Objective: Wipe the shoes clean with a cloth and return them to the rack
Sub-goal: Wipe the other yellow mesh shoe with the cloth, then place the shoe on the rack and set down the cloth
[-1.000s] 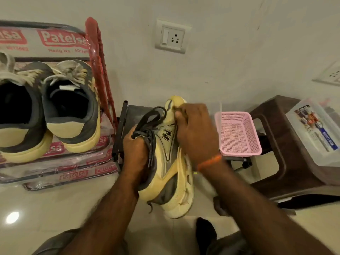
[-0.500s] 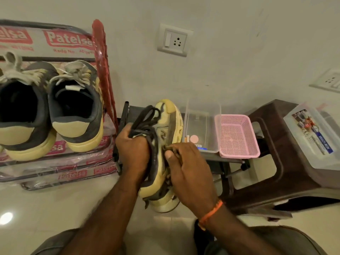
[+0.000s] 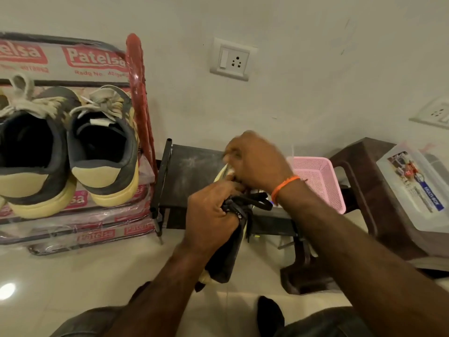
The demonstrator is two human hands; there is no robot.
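My left hand point(image 3: 210, 212) grips a grey and cream sneaker point(image 3: 224, 256) by its tongue and black laces point(image 3: 257, 203), holding it off the floor with the toe pointing away from me. My right hand point(image 3: 255, 164), with an orange band at the wrist, is closed over the shoe's toe. A pale scrap that looks like the cloth point(image 3: 228, 158) shows blurred under its fingers. To the left, a red-framed shoe rack point(image 3: 138, 98) wrapped in printed plastic holds a pair of grey and cream sneakers point(image 3: 102, 147) with their heels toward me.
A low black stand point(image 3: 187, 166) is right behind the held shoe, against the wall. A pink mesh basket point(image 3: 320, 181) sits on it at the right. Further right, a brown plastic stool point(image 3: 359, 190) carries a clear plastic box point(image 3: 418, 188). My knees are at the bottom edge.
My right hand slid from the shoe's side up and away to its toe. My left hand turned the shoe, so its dark side now faces me, and shifted it rightward.
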